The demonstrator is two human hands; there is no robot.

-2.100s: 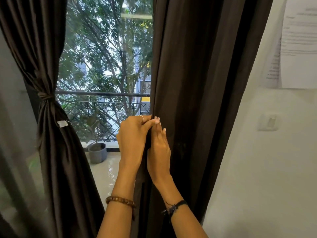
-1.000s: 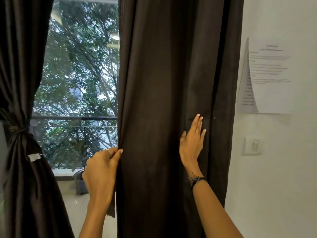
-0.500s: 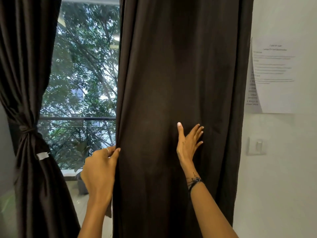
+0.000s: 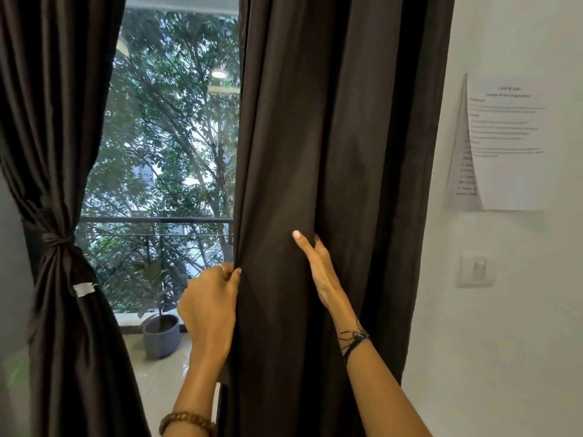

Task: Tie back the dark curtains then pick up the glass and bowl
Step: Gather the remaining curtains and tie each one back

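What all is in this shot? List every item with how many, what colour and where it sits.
left curtain: one, dark brown, left of the window, tied back at mid-height
white tag: one, on the left curtain below the tie
right curtain: one, dark brown, hanging loose beside the wall
railing: one, dark, outside the glass
plant pot: one, grey, on the balcony floor
papers: two overlapping sheets, white, on the right wall
wall switch: one, white, below the papers
left hand: pinches the right curtain's inner edge; ring, beaded bracelet
right hand: fingers tucked into a curtain fold; dark wrist band
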